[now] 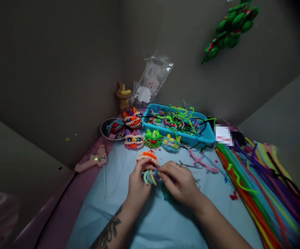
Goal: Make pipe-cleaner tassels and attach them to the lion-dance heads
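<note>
My left hand [141, 181] is closed on a small bundle of curved pipe cleaners [150, 177] in pale green, yellow and blue. From the right, my right hand [180, 182] pinches the blue end of the same bundle, and its fingertips hide part of it. Just beyond my fingers lies an orange and cream fuzzy piece [148, 158], partly covered by my left hand. A dark green fuzzy piece [168, 195] shows beneath my right hand. Scissors [190, 165] rest on the blue cloth behind my right hand.
Finished fuzzy animal heads, including a green one [153, 138], stand in front of a blue tray [178, 135] of pipe cleaner scraps. A pink glue gun [92, 163] sits at left, near a metal bowl [103, 133]. Long pipe cleaners [258, 193] cover the right side.
</note>
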Demonstrator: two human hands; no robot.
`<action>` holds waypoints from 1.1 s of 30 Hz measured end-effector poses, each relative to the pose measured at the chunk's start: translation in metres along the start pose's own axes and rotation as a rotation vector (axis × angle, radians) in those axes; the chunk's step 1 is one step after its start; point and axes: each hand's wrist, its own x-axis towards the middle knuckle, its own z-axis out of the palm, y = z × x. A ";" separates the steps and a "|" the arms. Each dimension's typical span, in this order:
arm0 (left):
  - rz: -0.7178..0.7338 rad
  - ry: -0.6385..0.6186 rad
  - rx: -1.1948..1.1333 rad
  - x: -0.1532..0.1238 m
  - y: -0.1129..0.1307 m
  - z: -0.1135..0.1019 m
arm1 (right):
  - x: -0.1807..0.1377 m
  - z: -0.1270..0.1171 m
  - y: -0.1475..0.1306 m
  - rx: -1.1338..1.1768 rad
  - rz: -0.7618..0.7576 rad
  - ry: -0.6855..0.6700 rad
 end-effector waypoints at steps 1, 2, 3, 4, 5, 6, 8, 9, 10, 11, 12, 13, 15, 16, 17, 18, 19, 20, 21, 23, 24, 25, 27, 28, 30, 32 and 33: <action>-0.013 0.001 -0.020 0.000 0.000 0.000 | 0.000 0.001 0.001 -0.029 -0.039 0.018; -0.026 0.001 -0.038 0.001 0.001 0.000 | -0.001 0.002 0.003 -0.065 -0.087 0.034; -0.038 0.003 -0.055 0.001 0.001 0.000 | -0.001 0.003 0.003 -0.102 -0.137 0.046; -0.049 0.006 -0.069 0.001 0.002 0.000 | -0.001 0.003 0.004 -0.136 -0.181 0.056; -0.058 0.010 -0.077 0.002 0.003 0.000 | -0.001 0.003 0.004 -0.164 -0.215 0.063; -0.064 0.015 -0.081 0.002 0.003 0.000 | -0.001 0.003 0.004 -0.182 -0.233 0.071; -0.071 0.024 -0.084 0.002 0.004 0.000 | -0.001 0.002 0.004 -0.188 -0.241 0.088; -0.072 0.030 -0.086 0.002 0.005 0.000 | -0.001 0.002 0.004 -0.186 -0.242 0.095; -0.073 0.033 -0.090 0.003 0.005 0.001 | -0.001 0.002 0.004 -0.186 -0.245 0.101; -0.073 0.039 -0.095 0.003 0.005 0.001 | -0.002 0.002 0.005 -0.189 -0.250 0.106; -0.074 0.043 -0.099 0.003 0.005 0.001 | -0.002 0.002 0.005 -0.194 -0.255 0.111; -0.074 0.047 -0.102 0.003 0.005 0.001 | -0.002 0.002 0.006 -0.201 -0.260 0.117; -0.078 0.049 -0.104 0.002 0.003 0.001 | -0.003 0.003 0.006 -0.218 -0.257 0.126; -0.081 0.047 -0.104 0.002 0.003 0.001 | -0.003 0.004 0.007 -0.226 -0.251 0.127; -0.082 0.044 -0.103 0.002 0.002 0.001 | -0.003 0.004 0.007 -0.234 -0.242 0.127; -0.082 0.040 -0.101 0.002 0.001 0.001 | -0.003 0.005 0.007 -0.242 -0.233 0.125; -0.081 0.037 -0.097 0.002 0.001 0.001 | -0.003 0.005 0.007 -0.248 -0.227 0.124; -0.080 0.036 -0.094 0.002 0.001 0.001 | -0.003 0.006 0.007 -0.252 -0.221 0.126; -0.081 0.036 -0.094 0.002 0.000 0.001 | -0.003 0.006 0.008 -0.254 -0.217 0.130; -0.089 0.037 -0.098 0.002 0.000 0.001 | -0.003 0.007 0.008 -0.254 -0.200 0.134; -0.095 0.039 -0.103 0.002 0.001 0.001 | -0.003 0.007 0.008 -0.247 -0.191 0.133; -0.099 0.041 -0.109 0.002 0.001 0.001 | -0.003 0.007 0.008 -0.238 -0.180 0.131; -0.098 0.043 -0.118 0.003 0.003 0.002 | -0.003 0.007 0.008 -0.215 -0.163 0.120; -0.094 0.043 -0.120 0.003 0.003 0.002 | -0.003 0.008 0.008 -0.205 -0.157 0.115; -0.084 0.042 -0.122 0.003 0.003 0.002 | -0.003 0.009 0.008 -0.194 -0.150 0.105; -0.082 0.043 -0.117 0.002 0.002 0.003 | -0.003 0.010 0.008 -0.192 -0.140 0.100; -0.083 0.042 -0.115 0.002 0.002 0.003 | -0.003 0.010 0.008 -0.192 -0.135 0.094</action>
